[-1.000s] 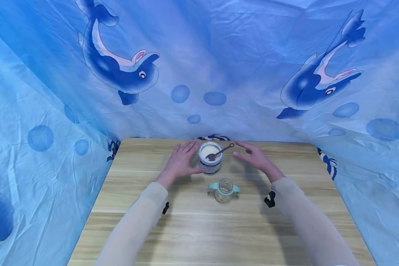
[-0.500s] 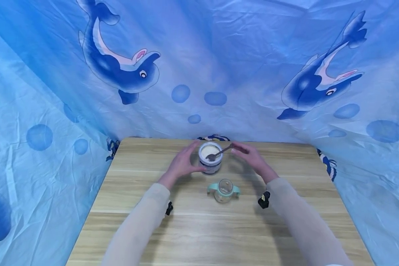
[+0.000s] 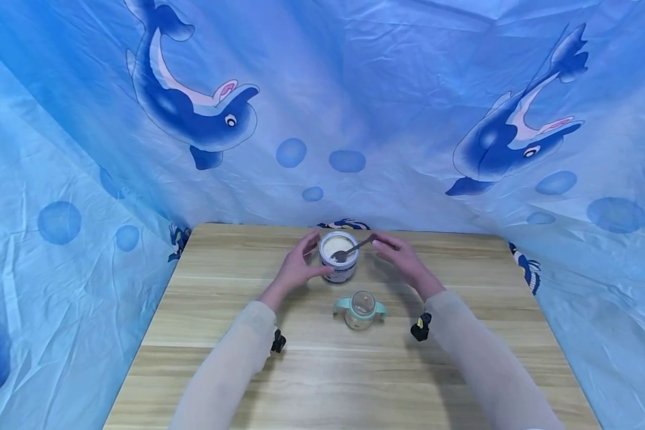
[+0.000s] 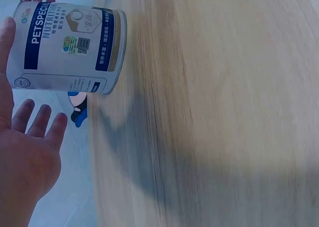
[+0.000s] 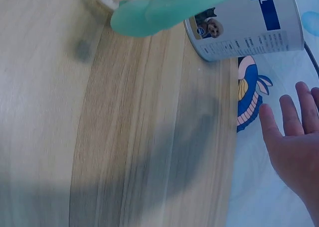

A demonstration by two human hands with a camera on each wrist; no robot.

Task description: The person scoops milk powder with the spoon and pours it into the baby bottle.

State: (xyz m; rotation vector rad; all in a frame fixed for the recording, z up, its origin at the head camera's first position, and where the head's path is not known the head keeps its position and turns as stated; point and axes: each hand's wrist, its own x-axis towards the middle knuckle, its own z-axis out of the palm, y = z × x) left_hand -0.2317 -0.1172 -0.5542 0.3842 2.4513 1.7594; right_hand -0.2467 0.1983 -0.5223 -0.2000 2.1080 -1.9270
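Note:
In the head view, an open white-and-blue milk powder can [image 3: 340, 272] stands upright near the table's back edge, pale powder inside. A dark scoop [image 3: 341, 255] lies across its mouth, handle out to the right. Around the can's left side, my left hand [image 3: 292, 270] is spread, thumb at the front; the left wrist view shows several fingers apart from the can [image 4: 70, 48]. My right hand [image 3: 405, 260] has its fingertips at the end of the scoop handle; whether they pinch it cannot be made out. In the right wrist view, that hand's [image 5: 299, 142] visible fingers are extended.
A clear cup [image 3: 359, 319] with mint-green handles stands in front of the can. Wood-grain table [image 3: 333, 382] lies beneath. A blue dolphin-printed sheet [image 3: 398, 119] hangs behind the table and at both sides.
My right hand has moved left, so its fingertips now cover the end of the scoop handle. My left thumb has shifted slightly along the can's front. Can and cup stay put.

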